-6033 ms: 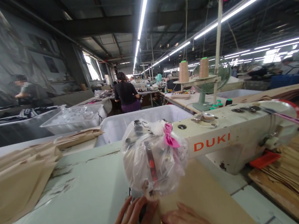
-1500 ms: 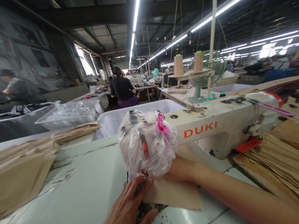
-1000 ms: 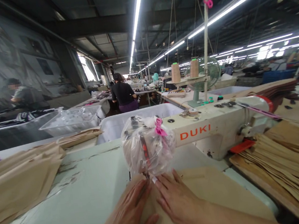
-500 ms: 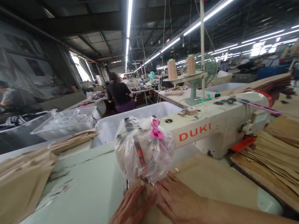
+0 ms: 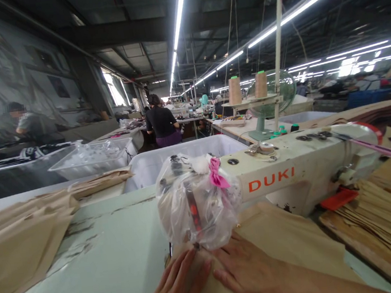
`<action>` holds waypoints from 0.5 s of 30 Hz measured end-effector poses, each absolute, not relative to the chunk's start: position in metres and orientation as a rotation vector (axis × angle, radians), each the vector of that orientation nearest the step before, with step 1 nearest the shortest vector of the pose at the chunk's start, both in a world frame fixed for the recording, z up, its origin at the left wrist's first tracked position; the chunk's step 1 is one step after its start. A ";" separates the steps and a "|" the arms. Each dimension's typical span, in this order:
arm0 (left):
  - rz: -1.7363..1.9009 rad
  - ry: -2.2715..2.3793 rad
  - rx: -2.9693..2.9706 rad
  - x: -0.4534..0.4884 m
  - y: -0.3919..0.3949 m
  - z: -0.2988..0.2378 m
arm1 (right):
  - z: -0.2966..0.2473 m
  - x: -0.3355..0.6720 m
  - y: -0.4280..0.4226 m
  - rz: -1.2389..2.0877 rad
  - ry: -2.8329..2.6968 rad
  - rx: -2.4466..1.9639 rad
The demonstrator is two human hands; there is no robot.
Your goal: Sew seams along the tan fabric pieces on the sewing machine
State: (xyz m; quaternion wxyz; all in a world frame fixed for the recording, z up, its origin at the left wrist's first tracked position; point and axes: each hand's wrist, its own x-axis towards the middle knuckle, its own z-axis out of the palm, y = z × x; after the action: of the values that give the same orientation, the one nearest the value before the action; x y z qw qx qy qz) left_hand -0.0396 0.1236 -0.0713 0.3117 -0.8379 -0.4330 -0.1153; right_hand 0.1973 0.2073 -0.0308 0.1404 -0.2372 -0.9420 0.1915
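A tan sheet panel (image 5: pixel 288 235), fabric or heavy paper, lies on the pale green sewing table (image 5: pixel 100 243) and runs under the DUKI sewing machine head (image 5: pixel 291 172). A clear plastic bag with a pink bow (image 5: pixel 197 201) wraps the machine's front end and hides the needle area. My left hand (image 5: pixel 176 282) lies flat on the panel's near part, just below the bag. My right hand (image 5: pixel 248 268) presses flat beside it, fingers pointing left. Neither hand grips anything.
A stack of tan pieces on a wooden board (image 5: pixel 379 223) fills the right side, and a tan pile (image 5: pixel 16 230) lies on the left. White bins (image 5: pixel 183 160) stand behind the table. Thread cones (image 5: pixel 234 91), a fan (image 5: pixel 271 94) and seated co-workers (image 5: pixel 162 122) lie beyond.
Both hands have stayed flat on the panel over the last second. The panel now lies wide under them, unlike the small folded piece earlier. The view has swung slightly.
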 end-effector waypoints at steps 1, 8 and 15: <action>-0.315 -1.136 -2.209 -0.039 0.124 -0.069 | -0.030 0.197 0.208 0.559 -2.723 -0.695; -0.405 -1.182 -2.186 -0.035 0.125 -0.062 | -0.028 0.193 0.212 0.538 -2.724 -0.712; -0.433 -1.174 -2.184 -0.032 0.126 -0.057 | -0.029 0.193 0.214 0.542 -2.728 -0.702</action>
State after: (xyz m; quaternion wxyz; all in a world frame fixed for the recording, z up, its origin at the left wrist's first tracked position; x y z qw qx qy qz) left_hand -0.0323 0.1255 -0.0575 0.3072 -0.8257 -0.4439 -0.1637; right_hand 0.1934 0.2136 -0.0288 0.1361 -0.2425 -0.9421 0.1872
